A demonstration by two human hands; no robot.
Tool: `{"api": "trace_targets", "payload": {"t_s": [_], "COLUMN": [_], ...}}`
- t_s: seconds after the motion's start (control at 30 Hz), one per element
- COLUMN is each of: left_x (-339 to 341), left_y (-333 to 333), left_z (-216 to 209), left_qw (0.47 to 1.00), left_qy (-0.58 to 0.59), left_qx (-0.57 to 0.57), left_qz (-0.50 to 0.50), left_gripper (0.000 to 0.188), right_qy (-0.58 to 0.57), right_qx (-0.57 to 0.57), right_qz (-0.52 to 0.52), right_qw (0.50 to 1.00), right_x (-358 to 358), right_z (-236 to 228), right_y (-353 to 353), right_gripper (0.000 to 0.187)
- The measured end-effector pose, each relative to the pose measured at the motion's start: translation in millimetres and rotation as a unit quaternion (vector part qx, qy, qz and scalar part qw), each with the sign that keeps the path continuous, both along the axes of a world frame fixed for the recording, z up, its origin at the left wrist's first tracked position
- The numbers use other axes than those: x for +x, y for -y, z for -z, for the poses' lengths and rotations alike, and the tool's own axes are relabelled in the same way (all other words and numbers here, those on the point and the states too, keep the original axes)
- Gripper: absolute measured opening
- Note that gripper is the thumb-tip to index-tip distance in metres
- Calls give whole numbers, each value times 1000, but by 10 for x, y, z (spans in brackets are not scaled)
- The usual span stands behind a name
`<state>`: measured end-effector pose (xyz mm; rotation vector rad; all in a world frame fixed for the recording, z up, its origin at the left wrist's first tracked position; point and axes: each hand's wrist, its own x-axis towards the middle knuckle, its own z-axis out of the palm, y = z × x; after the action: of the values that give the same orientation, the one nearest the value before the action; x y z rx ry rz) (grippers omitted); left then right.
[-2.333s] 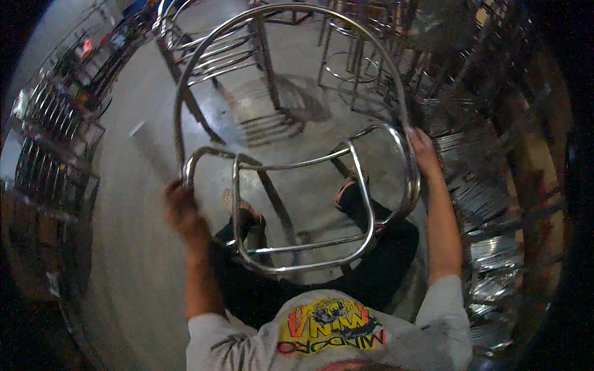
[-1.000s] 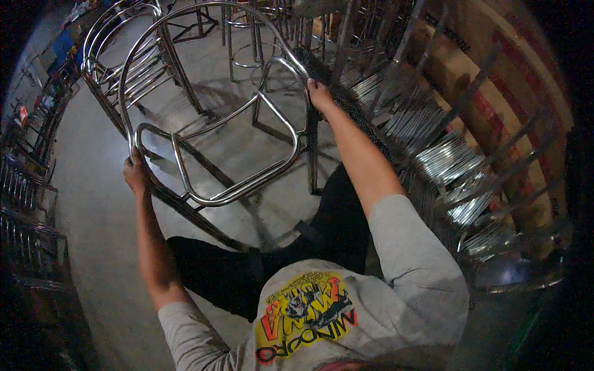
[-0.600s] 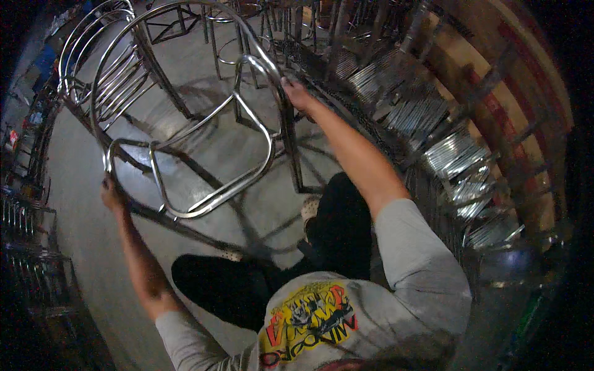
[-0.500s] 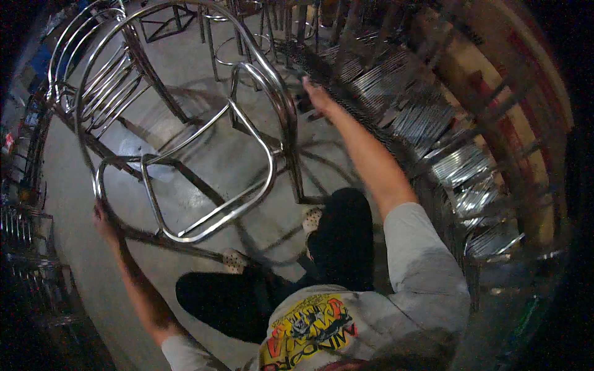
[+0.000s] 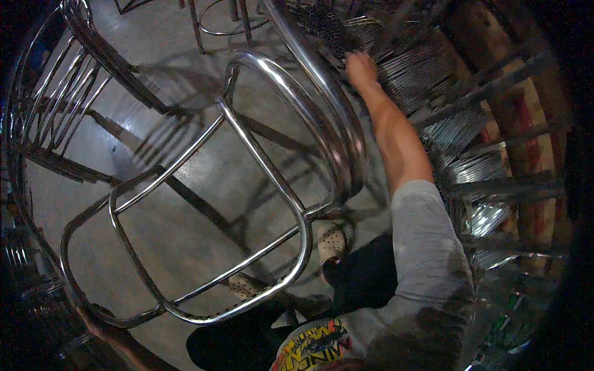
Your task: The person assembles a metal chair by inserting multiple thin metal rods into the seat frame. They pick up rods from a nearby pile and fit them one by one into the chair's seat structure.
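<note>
The concrete floor [image 5: 161,247] carries the work area. Above it, the largest item is a bare tubular metal chair frame [image 5: 262,156], spread across the centre and left, its seat loop in front of the person's legs. A second chair frame [image 5: 102,49], with a row of thin bars, lies beyond it at upper left. Bundles of metal rods [image 5: 417,80] line the right side, and the legs of what appears to be a stool [image 5: 245,23] show at the top. Expect the chair frame to be rigid and awkward through bulk rather than weight; as hollow-looking tube it should be moderately light. The polished surface may slip under a damp palm and could scratch against other metal. Take hold on opposite outer side tubes, near the bends, clear of the joints where the seat loop meets the sides. The left hand [image 5: 90,316] is against the frame's lower-left bend; its fingers are too dark to tell whether they are closed. The right hand [image 5: 362,68] is off the frame, beside a dark patterned sheet [image 5: 318,25] and the rods; its fingers look partly curled, and whether they grip anything cannot be told. Light perforated shoes [image 5: 332,241] show below the seat loop.
</note>
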<state>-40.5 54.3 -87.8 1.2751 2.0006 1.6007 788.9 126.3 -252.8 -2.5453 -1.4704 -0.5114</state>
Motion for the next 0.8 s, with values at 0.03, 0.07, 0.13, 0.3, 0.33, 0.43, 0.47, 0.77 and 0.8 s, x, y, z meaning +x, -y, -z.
{"api": "trace_targets", "payload": {"t_s": [0.03,0.07,0.13,0.3,0.33,0.43,0.47,0.77,0.8], "left_x": [-79,-159,-378,-752,-750,-492,-359,2020,2251], "left_y": [-16,-18,-6,-220,-241,-341,-313,822,903], "left_z": [-33,12,132,534,539,410,297,-720,-763], "left_qw": [998,998,999,995,995,980,980,910,895], "left_qy": [8,2,-5,-11,-15,-117,-133,-50,8], "left_qx": [-33,-32,12,50,3,67,79,138,129], "left_qz": [59,52,47,86,102,144,123,388,428], "left_gripper": [49,49,48,49,50,48,46,54,60], "right_qy": [22,42,28,-121,-307,-477,-473,-450,-457], "right_qx": [48,100,217,555,602,623,631,583,569], "right_qz": [-48,-85,-124,-47,-166,-326,-337,-401,-397], "right_qw": [997,991,968,822,719,527,515,545,556], "right_x": [-36,-88,-214,-698,-821,-1438,-1664,-3304,-3399], "right_z": [-17,-76,-376,-2108,-2545,-3619,-3884,-3829,-3676], "right_y": [-2,8,20,300,514,1256,1623,3680,3823], "right_gripper": [32,31,31,23,21,38,36,24,23]}}
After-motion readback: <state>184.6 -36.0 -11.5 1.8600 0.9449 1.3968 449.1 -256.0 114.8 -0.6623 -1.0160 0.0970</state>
